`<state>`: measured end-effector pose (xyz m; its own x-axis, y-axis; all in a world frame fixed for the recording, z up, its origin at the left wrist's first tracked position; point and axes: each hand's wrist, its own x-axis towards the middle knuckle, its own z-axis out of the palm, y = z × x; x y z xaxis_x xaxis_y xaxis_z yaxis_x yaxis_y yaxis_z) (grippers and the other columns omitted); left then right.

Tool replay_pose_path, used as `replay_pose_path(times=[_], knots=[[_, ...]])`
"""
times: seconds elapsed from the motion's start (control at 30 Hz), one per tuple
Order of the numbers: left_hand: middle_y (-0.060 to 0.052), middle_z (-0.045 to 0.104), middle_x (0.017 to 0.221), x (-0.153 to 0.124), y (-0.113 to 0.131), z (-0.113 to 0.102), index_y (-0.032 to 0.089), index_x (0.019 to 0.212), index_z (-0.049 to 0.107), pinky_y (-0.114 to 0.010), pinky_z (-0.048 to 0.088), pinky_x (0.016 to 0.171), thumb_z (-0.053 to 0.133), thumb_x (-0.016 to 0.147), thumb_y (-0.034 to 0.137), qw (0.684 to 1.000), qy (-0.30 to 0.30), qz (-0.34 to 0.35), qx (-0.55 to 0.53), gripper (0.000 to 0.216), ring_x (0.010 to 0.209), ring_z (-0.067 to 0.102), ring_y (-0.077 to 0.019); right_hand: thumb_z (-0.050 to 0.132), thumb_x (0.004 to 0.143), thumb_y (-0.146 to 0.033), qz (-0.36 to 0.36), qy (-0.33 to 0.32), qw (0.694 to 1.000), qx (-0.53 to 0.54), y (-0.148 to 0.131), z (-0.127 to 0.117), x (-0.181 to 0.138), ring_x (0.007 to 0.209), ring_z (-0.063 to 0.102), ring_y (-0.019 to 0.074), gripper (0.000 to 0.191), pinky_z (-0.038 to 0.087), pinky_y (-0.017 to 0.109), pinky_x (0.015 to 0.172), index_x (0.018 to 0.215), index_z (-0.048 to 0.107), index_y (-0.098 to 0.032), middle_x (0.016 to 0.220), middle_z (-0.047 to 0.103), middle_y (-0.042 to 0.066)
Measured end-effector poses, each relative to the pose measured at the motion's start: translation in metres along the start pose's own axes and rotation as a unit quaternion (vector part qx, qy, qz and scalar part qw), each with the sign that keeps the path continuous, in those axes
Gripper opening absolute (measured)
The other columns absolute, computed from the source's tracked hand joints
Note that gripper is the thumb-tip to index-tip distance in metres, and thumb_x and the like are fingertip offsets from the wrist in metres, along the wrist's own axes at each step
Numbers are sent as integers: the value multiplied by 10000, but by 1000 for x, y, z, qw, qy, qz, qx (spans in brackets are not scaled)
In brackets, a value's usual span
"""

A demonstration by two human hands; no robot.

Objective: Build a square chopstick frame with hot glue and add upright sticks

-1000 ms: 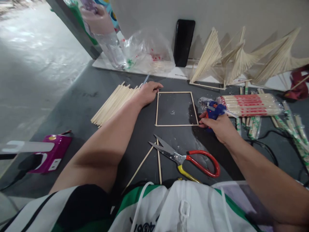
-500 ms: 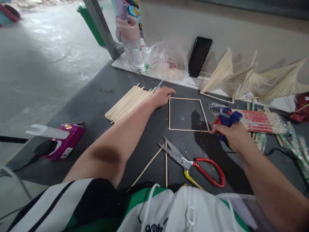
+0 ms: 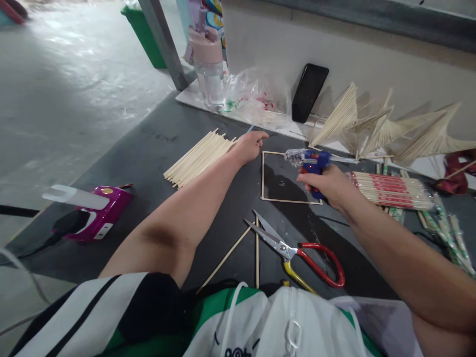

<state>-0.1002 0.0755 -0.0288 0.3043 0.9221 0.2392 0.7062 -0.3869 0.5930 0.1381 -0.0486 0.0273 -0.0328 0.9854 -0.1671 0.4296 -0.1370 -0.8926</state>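
Observation:
A square frame of thin wooden sticks (image 3: pixel 263 176) lies flat on the dark mat. My left hand (image 3: pixel 251 145) rests on the mat at the frame's far left corner, fingers pressing down there. My right hand (image 3: pixel 327 185) grips a blue glue gun (image 3: pixel 311 160) and holds it over the frame's right side, its nozzle pointing left toward the far edge. The frame's right side is partly hidden behind that hand.
A pile of loose sticks (image 3: pixel 199 157) lies left of my left hand. Scissors with red and yellow handles (image 3: pixel 293 252) and two sticks lie near me. Wrapped stick packs (image 3: pixel 390 190), fan-shaped stick pieces (image 3: pixel 375 126), a phone (image 3: pixel 309 92), a bottle (image 3: pixel 208 67), a magenta device (image 3: pixel 98 213).
My right hand lifted the glue gun from beside the frame's near right corner and carried it left and farther away, over the frame. My left hand stayed at the far left corner.

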Motion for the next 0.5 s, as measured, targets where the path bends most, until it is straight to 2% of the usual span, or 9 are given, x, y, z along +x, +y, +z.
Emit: replay_pose_path(times=[0.13,0.27,0.4,0.5], knots=[[-58,758,1027,1,-4,1,151,1307,712,-288,496,902,437,801,14,1000,4,0,-13,592,946,670,-175,723,649,-235,10,-20,1000,-15,-9,23,30,475,516,117,101,405,250,455,689,650,-177,626,673,28],[-45,757,1006,1,-7,4,159,1314,709,-290,492,859,444,802,25,1000,8,10,-17,591,903,659,-172,706,659,-195,19,-24,999,-40,-12,34,46,470,522,113,60,394,240,439,650,653,-168,633,690,50],[-54,748,968,2,-6,5,116,1319,700,-284,482,836,438,812,20,999,10,10,-30,579,876,643,-168,754,681,-247,10,-8,999,-38,-7,37,57,456,519,112,110,402,229,430,691,668,-180,593,677,35],[-42,741,950,2,-5,4,132,1305,708,-271,474,842,436,807,10,999,9,7,-34,580,875,634,-159,798,698,-309,0,-8,1000,-27,-2,38,64,439,508,109,184,400,224,419,727,663,-188,559,659,20]])
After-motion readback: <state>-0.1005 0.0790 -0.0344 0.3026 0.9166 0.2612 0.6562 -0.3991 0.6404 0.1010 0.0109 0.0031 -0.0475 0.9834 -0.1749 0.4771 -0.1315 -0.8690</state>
